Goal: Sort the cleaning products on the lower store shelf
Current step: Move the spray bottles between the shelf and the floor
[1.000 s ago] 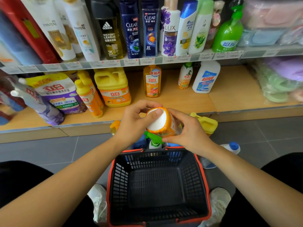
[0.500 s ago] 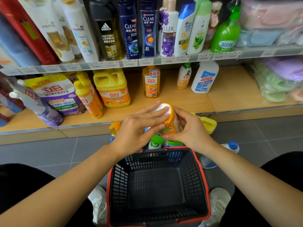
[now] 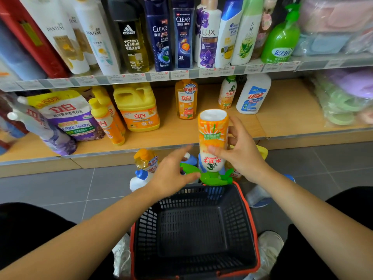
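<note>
**Upturned spray bottle held at the shelf's front edge, above the basket**

The right hand has its grip closed round an orange-and-white spray bottle, thumb on the near face and fingers behind. The bottle is upside down. Its white base points to 12 o'clock and its green trigger to 6, just past the far rim of the basket. In the view, the bottle's upper half crosses the front edge of the lower shelf.

The left hand sits at 8 o'clock from the bottle, fingers loosely spread, its grip open and holding nothing. It is blurred, so I cannot tell whether its thumb touches the trigger.

Along the shelf from 9 toward 3 stand a refill pouch, a pair of yellow-capped bottles, a yellow jug, an orange dish-soap bottle, a small green-capped bottle and a white bottle. Bare wood shows between the jug and the dish-soap bottle. A wider stretch lies at 2 o'clock, between the white bottle and the wrapped packs at the far end.

On the floor, between shelf base and basket, an orange-capped bottle and a blue-capped bottle stand at 8 o'clock.
</note>
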Available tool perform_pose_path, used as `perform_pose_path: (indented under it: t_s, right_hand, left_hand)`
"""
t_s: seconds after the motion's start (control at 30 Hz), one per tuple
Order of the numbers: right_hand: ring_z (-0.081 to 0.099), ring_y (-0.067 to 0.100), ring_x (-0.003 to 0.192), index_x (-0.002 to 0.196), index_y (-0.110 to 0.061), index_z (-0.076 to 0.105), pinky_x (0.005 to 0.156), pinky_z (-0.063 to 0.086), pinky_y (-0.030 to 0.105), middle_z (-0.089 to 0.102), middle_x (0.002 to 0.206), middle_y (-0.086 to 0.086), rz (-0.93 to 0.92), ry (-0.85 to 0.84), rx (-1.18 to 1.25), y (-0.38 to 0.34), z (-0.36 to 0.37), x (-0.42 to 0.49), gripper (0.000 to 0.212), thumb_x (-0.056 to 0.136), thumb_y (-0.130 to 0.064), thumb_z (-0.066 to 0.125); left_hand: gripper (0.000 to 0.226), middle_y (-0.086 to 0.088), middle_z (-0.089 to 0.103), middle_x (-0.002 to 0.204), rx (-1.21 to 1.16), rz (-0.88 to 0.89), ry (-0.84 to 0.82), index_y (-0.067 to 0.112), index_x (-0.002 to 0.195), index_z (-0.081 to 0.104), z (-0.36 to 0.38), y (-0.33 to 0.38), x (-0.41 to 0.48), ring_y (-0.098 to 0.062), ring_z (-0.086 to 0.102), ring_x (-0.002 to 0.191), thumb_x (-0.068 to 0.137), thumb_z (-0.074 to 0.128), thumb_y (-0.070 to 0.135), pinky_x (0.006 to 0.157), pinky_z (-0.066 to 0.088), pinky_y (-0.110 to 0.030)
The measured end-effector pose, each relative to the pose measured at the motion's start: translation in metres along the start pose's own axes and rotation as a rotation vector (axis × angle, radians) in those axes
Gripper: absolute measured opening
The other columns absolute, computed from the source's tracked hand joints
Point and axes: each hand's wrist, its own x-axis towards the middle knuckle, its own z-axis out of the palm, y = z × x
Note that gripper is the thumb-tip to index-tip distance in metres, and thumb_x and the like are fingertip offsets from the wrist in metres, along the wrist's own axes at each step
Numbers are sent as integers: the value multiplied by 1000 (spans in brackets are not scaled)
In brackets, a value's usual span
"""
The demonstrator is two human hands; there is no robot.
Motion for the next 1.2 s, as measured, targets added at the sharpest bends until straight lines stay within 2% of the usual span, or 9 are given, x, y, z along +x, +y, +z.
perform_pose_path:
  t_s: [0.17,0.27,0.43,0.57,0.7,0.77,0.87,0.97,1.2]
  right_hand:
    - [64,22,121,137,-69,28,92,57,39,62,131,1,-14,91,344,-2,0,6,92,76,-33,87]
    - [63,24,121,136,-57,43,91,58,47,61,131,2,9,123,377,-5,-7,13,81,77,-24,86]
    - [68,16,111,123,-25,53,84,61,40,66,122,1,208,245,347,7,-38,24,57,77,-12,84]
    - [70,24,109,119,-16,55,89,60,45,69,121,7,440,237,361,30,-41,29,38,88,-13,75]
    - [70,23,101,105,-19,72,84,58,41,74,108,7,510,77,-11,49,-27,39,18,88,-26,76]
    - [69,21,96,105,-20,76,83,56,43,75,103,4,347,-44,-445,62,-20,44,23,84,-30,80]
    - [63,27,113,126,-23,69,90,51,39,68,124,6,217,-252,-795,78,-8,53,47,81,-31,80]
    - [56,31,125,136,-18,62,102,44,38,58,136,9,219,-327,-868,98,4,55,54,85,-24,78]
    - [58,31,120,129,-16,65,96,44,37,61,130,9,184,-330,-918,109,6,68,51,82,-24,82]
  left_hand:
    - [68,-9,68,125,-143,-180,-265,10,138,55,19,-12,6,-18,64,115,80,86,28,99,52,-42]
    - [37,-12,76,101,-330,-182,-208,5,109,70,16,-11,11,-12,69,87,78,87,14,82,58,-34]
    - [27,-8,77,84,-448,-227,46,7,96,73,-1,-13,19,-19,71,75,74,86,1,68,55,-36]
    - [27,-17,75,101,-588,-164,187,1,106,69,-27,-10,34,-31,72,93,81,80,1,83,59,-43]
    - [26,-3,75,94,-466,-20,312,19,107,74,-54,-1,47,-11,67,81,84,81,12,72,59,-32]
    - [29,5,75,90,-324,30,374,26,109,74,-64,-2,50,-5,66,75,82,83,20,67,54,-24]
    - [32,4,77,94,-116,47,410,25,110,76,-73,-7,49,-13,71,83,79,82,30,75,59,-37]
    - [36,0,77,100,-15,36,433,19,114,76,-80,-15,49,-18,72,90,79,84,25,80,58,-45]
    - [37,-2,77,101,165,9,401,22,113,76,-86,-45,61,-21,71,89,78,83,28,78,57,-43]
